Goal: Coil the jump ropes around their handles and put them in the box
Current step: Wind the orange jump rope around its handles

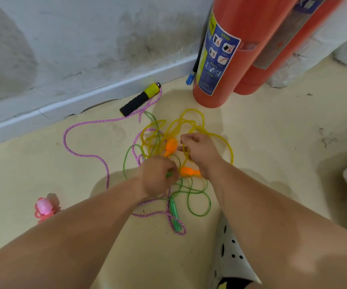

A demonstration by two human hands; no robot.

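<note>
**Head view, looking down at a cream-coloured floor (272, 163) beside a stained grey-white wall (85, 38).**

Centre: three jump ropes lie tangled together.
- The translucent yellow plastic jump rope (191, 109) lies in loose loops. Its two orange bulb-shaped handles (171, 146) rest among them, one near each hand.
- The translucent green plastic jump rope (123, 163) loops nearer the person. One slim green handle (174, 215) lies flat on the floor.
- The pink-and-purple braided cord jump rope (85, 155) trails to the left and crosses the slim green handle. Its black foam handle with a yellow cap (140, 99) lies just beside the white baseboard (85, 101), well apart from both hands.

Hands:
- The left hand (158, 176) is knuckles-up, with its fingers curled round a piece of the green rope.
- The right hand (199, 151) has its fingers curled, and thumb and forefinger pinch a strand of the yellow rope.

Background: two red fire extinguishers (226, 59) stand upright at the wall.

Left: a small pink plastic toy (44, 207).

Lower right: a white perforated shoe (228, 253).
</note>
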